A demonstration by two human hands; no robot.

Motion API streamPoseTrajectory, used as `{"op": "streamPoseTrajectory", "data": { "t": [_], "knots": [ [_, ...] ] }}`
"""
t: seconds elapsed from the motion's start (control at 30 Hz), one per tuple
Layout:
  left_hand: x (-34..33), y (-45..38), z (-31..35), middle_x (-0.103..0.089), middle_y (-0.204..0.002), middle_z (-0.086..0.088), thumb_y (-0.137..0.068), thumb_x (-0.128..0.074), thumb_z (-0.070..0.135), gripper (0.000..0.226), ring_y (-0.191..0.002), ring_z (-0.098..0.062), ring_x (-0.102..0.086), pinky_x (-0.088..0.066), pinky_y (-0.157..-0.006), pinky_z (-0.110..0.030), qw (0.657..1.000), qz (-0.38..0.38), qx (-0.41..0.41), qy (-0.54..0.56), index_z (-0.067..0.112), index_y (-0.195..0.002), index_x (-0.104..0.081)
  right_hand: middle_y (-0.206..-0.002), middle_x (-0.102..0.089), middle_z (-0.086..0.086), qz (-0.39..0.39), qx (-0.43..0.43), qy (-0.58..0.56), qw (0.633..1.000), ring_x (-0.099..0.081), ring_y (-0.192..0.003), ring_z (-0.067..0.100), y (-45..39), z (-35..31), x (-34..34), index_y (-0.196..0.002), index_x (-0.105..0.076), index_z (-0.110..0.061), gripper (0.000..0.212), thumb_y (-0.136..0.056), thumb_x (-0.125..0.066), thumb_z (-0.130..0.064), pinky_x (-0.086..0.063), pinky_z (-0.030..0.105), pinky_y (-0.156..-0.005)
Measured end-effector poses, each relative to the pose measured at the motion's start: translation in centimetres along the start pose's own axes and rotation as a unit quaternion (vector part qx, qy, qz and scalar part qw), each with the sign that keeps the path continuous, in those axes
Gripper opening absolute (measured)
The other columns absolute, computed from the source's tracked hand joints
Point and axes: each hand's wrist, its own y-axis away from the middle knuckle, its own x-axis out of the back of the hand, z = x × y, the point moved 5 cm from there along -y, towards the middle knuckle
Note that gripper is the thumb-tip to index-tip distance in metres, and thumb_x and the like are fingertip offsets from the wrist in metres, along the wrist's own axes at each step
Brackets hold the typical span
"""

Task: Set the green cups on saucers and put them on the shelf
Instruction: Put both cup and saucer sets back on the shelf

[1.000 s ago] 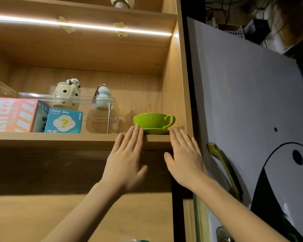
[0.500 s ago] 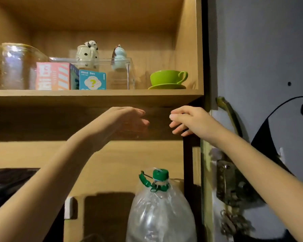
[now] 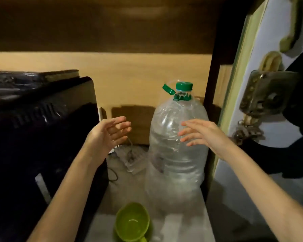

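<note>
Hands hovering empty in mid-air, fingers spread: left hand (image 3: 108, 135) palm turned inward beside black appliance (image 3: 38, 119), right hand (image 3: 205, 135) palm down in front of clear plastic water bottle (image 3: 177, 147) with green cap (image 3: 184, 86). Green cup (image 3: 132, 221) sitting low on pale counter (image 3: 178, 227), seemingly on green saucer (image 3: 150, 231), near bottle's base, well below both hands.

Two bare forearms enter from lower left and lower right of frame. Left hand (image 3: 108, 135) and right hand (image 3: 202, 134): no sleeves visible, no gloves. No rings, watch or bands discernible. Fingers slim; image slightly blurred.
</note>
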Motion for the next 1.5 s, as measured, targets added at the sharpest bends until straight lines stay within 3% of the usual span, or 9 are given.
{"op": "streamPoseTrajectory", "data": {
  "t": [0.2, 0.43, 0.6, 0.83, 0.97, 1.07, 1.27, 1.4, 1.5],
  "knots": [
    [5.6, 2.6, -11.7, -0.066, -0.092, -0.006, -0.093, -0.032, 0.019, 0.032, -0.085, -0.016, -0.063, -0.047, -0.075, -0.027, 0.982, 0.128, 0.111, -0.079, 0.009, -0.100, -0.062, -0.078, -0.069, 0.008, -0.030, -0.151, -0.032, 0.988, -0.067, -0.064, 0.018, 0.8, 13.1, -5.1, -0.095, -0.061, -0.011, 0.015, -0.091, -0.051, -0.022, -0.053, 0.028, -0.059],
    [13.0, 6.6, -23.1, -0.061, -0.085, -0.013, -0.090, -0.040, 0.010, 0.026, -0.070, -0.021, -0.058, -0.045, -0.061, -0.032, 0.921, 0.238, 0.275, -0.140, 0.000, -0.100, -0.061, -0.071, -0.060, 0.008, -0.076, -0.300, -0.027, 0.950, -0.059, -0.035, 0.003, 2.5, 25.8, -10.4, -0.090, -0.055, -0.010, 0.015, -0.094, -0.044, -0.020, -0.045, 0.018, -0.038],
    [14.1, 8.5, -27.1, -0.061, -0.070, -0.008, -0.092, -0.040, 0.021, 0.026, -0.056, -0.017, -0.061, -0.048, -0.051, -0.025, 0.874, 0.149, 0.377, -0.268, 0.011, -0.077, -0.059, -0.071, -0.058, 0.016, -0.101, -0.382, -0.025, 0.918, -0.062, -0.036, 0.013, 4.0, 29.6, -12.9, -0.104, -0.048, -0.005, 0.018, -0.095, -0.042, -0.020, -0.053, 0.026, -0.039],
    [13.4, 8.3, -27.9, -0.060, -0.067, -0.011, -0.091, -0.046, 0.008, 0.019, -0.037, -0.006, -0.062, -0.052, -0.039, -0.019, 0.881, 0.104, 0.356, -0.295, 0.008, -0.074, -0.054, -0.060, -0.056, 0.013, -0.086, -0.369, 0.040, 0.925, -0.055, -0.026, 0.008, 4.3, 31.1, -15.6, -0.075, -0.048, -0.014, 0.020, -0.088, -0.043, 0.000, -0.051, 0.027, -0.036],
    [13.4, 8.0, -28.1, -0.061, -0.065, -0.012, -0.088, -0.051, 0.005, 0.014, -0.040, -0.012, -0.064, -0.053, -0.040, -0.023, 0.877, 0.096, 0.341, -0.324, 0.007, -0.074, -0.053, -0.058, -0.057, 0.004, -0.080, -0.336, 0.098, 0.933, -0.054, -0.029, 0.005, 3.9, 31.9, -15.8, -0.084, -0.054, -0.012, 0.016, -0.077, -0.050, 0.002, -0.055, 0.034, -0.045],
    [13.6, 8.1, -28.3, -0.062, -0.065, -0.012, -0.083, -0.056, 0.000, 0.017, -0.045, -0.016, -0.065, -0.055, -0.043, -0.024, 0.878, 0.104, 0.328, -0.331, 0.008, -0.070, -0.052, -0.054, -0.054, 0.007, -0.070, -0.336, 0.089, 0.935, -0.051, -0.025, 0.004, 4.0, 31.3, -15.7, -0.088, -0.052, -0.009, 0.018, -0.080, -0.047, 0.006, -0.046, 0.020, -0.032],
    [13.8, 8.1, -28.2, -0.064, -0.068, -0.014, -0.084, -0.056, -0.001, 0.013, -0.047, -0.015, -0.067, -0.056, -0.045, -0.023, 0.882, 0.088, 0.328, -0.327, 0.008, -0.074, -0.055, -0.031, -0.055, -0.001, -0.070, -0.353, 0.061, 0.931, -0.052, -0.023, 0.008, 4.3, 30.7, -15.6, -0.093, -0.048, -0.008, 0.022, -0.084, -0.040, 0.010, -0.041, 0.017, -0.027],
    [13.4, 8.2, -27.8, -0.064, -0.066, -0.013, -0.083, -0.058, 0.000, 0.007, -0.044, -0.013, -0.066, -0.056, -0.046, -0.023, 0.896, 0.085, 0.317, -0.300, 0.006, -0.081, -0.055, -0.040, -0.056, 0.004, -0.074, -0.343, 0.048, 0.935, -0.053, -0.024, 0.009, 4.3, 29.9, -15.1, -0.095, -0.048, -0.008, 0.022, -0.084, -0.042, 0.010, -0.047, 0.021, -0.031],
    [12.5, 8.0, -26.5, -0.066, -0.055, -0.003, -0.084, -0.059, 0.003, 0.006, -0.043, -0.008, -0.065, -0.054, -0.045, -0.018, 0.914, 0.074, 0.302, -0.261, 0.007, -0.087, -0.056, -0.029, -0.052, -0.002, -0.072, -0.318, 0.020, 0.945, -0.051, -0.028, 0.011, 4.0, 29.1, -14.3, -0.096, -0.052, -0.008, 0.024, -0.079, -0.048, 0.008, -0.059, 0.038, -0.053]
  ]
}}
